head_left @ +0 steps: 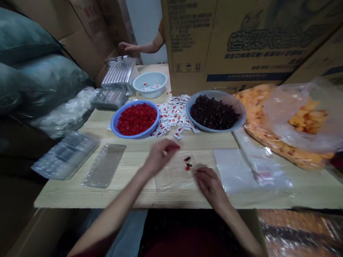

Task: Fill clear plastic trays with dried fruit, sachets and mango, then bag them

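A clear plastic tray [167, 175] lies on the wooden table in front of me, with a few small red and black pieces [188, 164] at its right part. My left hand [158, 156] is above the tray's left side, its fingers pinched on a small red piece [176, 145]. At the tray's right edge rests my right hand [210, 184], fingers bent together; whether they grip the edge is too blurred to tell. Beyond the hands are a blue bowl of red pieces [137, 120], a bowl of dark pieces [216, 111] and scattered small white-and-red packets [174, 115].
At left lie clear trays [105, 165] and stacked trays [66, 156]. A light blue bowl [150, 84] stands farther back, near another person's hand [129, 46]. Plastic bags [233, 171] and a large bag of orange pieces [284, 125] lie right. Tall cartons [231, 42] stand behind.
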`<state>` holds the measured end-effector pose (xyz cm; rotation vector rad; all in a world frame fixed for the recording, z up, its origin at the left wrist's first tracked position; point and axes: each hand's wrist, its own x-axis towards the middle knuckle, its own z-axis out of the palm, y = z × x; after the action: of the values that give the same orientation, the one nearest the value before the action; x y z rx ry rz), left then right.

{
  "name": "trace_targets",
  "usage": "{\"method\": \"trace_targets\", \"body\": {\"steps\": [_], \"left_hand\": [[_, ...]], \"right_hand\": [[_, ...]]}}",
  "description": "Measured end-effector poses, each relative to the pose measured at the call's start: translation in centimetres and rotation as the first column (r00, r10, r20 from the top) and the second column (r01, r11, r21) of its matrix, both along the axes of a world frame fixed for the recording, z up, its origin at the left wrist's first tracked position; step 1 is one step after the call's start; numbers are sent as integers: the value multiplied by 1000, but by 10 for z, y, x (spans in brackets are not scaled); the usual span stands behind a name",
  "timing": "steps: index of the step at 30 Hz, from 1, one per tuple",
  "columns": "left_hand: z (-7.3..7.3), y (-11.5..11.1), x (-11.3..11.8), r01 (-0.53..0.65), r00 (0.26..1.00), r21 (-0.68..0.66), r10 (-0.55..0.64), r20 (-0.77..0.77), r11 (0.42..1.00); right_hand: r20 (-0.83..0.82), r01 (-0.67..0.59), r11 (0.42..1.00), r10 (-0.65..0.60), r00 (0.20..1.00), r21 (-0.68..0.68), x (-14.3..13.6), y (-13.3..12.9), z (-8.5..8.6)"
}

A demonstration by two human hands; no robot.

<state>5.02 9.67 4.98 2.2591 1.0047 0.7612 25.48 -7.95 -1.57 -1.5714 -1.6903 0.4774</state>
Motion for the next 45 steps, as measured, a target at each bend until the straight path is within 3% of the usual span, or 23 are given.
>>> {"method": "trace_targets", "body": {"steps": [2, 4, 6, 9, 12, 14, 17, 20, 24, 28, 31, 35, 37, 40, 42, 45], "left_hand": [[-21, -47, 20, 184, 982, -81, -186, -18, 980], [-40, -78, 36, 232, 968, -87, -239, -76, 969], [-52, -93, 45, 232, 963, -58, -238, -124, 971], [-53, -97, 44, 251, 957, -30, -253, -139, 967], [-43, -78, 34, 233, 966, -16, -233, -114, 972], [-37, -47, 29, 126, 987, 27, -123, -101, 992], [-35, 15, 33, -13, 980, 132, 39, -195, 991], [-43, 62, 48, 92, 932, 175, -23, -361, 980], [-58, 71, 59, 182, 895, 174, -90, -437, 968], [-65, 57, 42, 153, 888, 174, -58, -457, 973], [-60, 47, 16, 86, 901, 173, -2, -433, 981], [-50, 13, -18, 54, 972, 218, -1, -233, 974], [-50, -11, -28, 112, 983, 260, -68, -171, 959], [-55, -39, -32, 209, 964, 303, -144, -224, 930], [-59, -48, -30, 225, 952, 310, -141, -272, 924], [-60, -52, -25, 221, 940, 267, -132, -316, 938]], "right_hand": [[-54, 22, 1000, -23, 998, -7, -3, -1, -4], [-85, 51, 999, -51, 995, -6, -5, -2, -6], [-85, 64, 998, -63, 994, 10, -6, -4, -7], [-59, 52, 998, -50, 997, 30, -6, -10, -7], [-42, 72, 996, -70, 997, 57, 1, -5, -3], [-33, 94, 991, -91, 995, 94, 9, 15, 1], [16, 88, 987, -91, 996, 135, 17, 73, 8], [192, 39, 996, -53, 980, 76, 16, 148, 10], [329, -87, 996, 92, 940, -30, 6, 221, 0], [350, -105, 992, 122, 929, -67, 4, 243, -12], [350, -64, 995, 86, 933, -72, 13, 240, -13], [327, 8, 999, 10, 945, -54, 21, 211, -4], [283, 36, 999, -33, 959, -5, 18, 182, 4], [96, 24, 990, -38, 995, 139, 10, 127, 15], [-30, 29, 978, -23, 999, 206, 4, 91, 23], [-94, 77, 975, -59, 994, 207, -5, 52, 29]]}}
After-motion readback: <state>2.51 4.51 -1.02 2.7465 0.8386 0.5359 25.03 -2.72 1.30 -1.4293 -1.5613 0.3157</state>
